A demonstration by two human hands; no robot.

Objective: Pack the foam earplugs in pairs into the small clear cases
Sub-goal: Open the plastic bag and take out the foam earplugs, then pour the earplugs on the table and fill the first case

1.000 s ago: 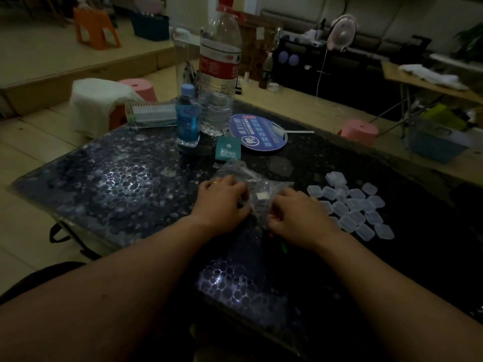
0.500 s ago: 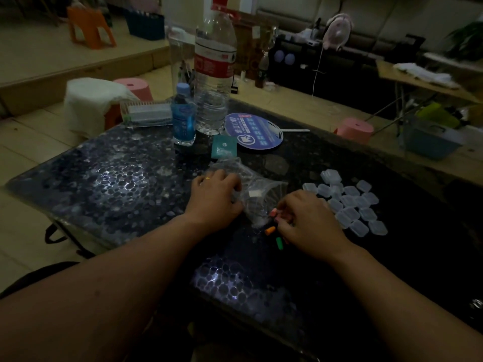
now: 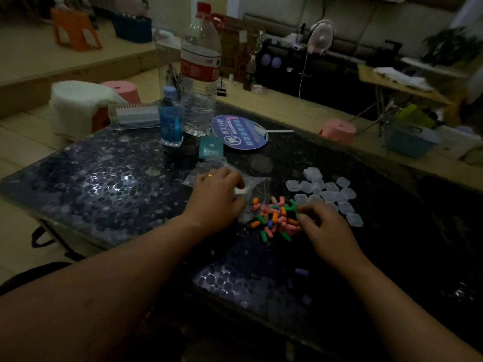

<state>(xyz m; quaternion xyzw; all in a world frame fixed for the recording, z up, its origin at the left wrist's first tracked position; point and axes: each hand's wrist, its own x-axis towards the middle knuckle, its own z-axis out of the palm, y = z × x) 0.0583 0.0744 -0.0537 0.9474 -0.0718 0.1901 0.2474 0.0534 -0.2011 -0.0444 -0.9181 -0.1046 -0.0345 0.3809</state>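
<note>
Your left fingers (image 3: 234, 178) are curled down over the clear plastic bag (image 3: 257, 186), so your left hand (image 3: 217, 202) is clamped on it, pressing it to the table. Your right fingertips (image 3: 303, 214) are bent inward and touch the three o'clock edge of the heap of foam earplugs (image 3: 277, 218). I cannot tell whether they have a plug pinched, because your right hand (image 3: 328, 227) covers them.

The earplugs, pink, orange and green, lie loose on the dark pebble-patterned table (image 3: 104, 184) between your hands, with the bag at eleven o'clock from the heap. One lilac earplug (image 3: 301, 271) lies apart at five o'clock. The small clear cases (image 3: 326, 194) sit in a cluster at two o'clock from the heap, just beyond your right knuckles. The light is too dim to tell whether any of them is open or filled. At the far side, around eleven o'clock, stand a large water bottle (image 3: 200, 74) and a small blue bottle (image 3: 171, 121).

You appear to be at the laying-out step, with the plugs out of the bag and no pair yet packed. Next you will likely need to let go of the bag, pick out two plugs, and bring a case close. Opening its lid probably takes both hands. The foam is light and rolls easily, so keep the heap gathered.
</note>
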